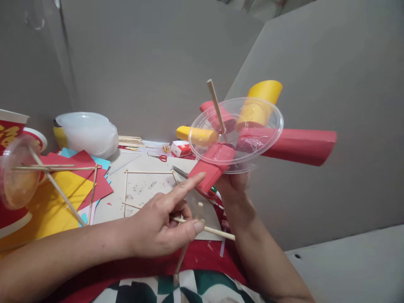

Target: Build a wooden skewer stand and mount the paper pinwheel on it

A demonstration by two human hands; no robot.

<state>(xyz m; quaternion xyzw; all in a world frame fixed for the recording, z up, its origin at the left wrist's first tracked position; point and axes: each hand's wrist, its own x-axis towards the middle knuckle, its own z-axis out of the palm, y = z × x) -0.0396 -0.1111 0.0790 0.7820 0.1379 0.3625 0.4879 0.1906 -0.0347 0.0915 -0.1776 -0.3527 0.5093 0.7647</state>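
My right hand (pixel 236 185) is raised beneath a pinwheel and grips it from below, its fingers mostly hidden. Clear plastic lids (pixel 277 139) form the pinwheel's hub. Red paper tubes (pixel 299 145) and yellow paper tubes (pixel 260 94) radiate from it, and a short wooden stick (pixel 214 99) pokes up through the middle. My left hand (pixel 167 223) is closed around a thin wooden stick (pixel 219 232). Its index finger stretches out to the lower red tube, apparently touching it. Another stick (pixel 182 257) slants below this hand.
A stick frame (pixel 148 172) lies over the pale board (pixel 116 198). Red-handled scissors (pixel 162 158), a bundle of sticks (pixel 130 140) and white bowls (pixel 85 134) are behind. Yellow paper (pixel 63 202), red paper (pixel 83 162) and another lid-and-stick piece (pixel 19 176) are at left. Grey panels (pixel 158 75) enclose the table.
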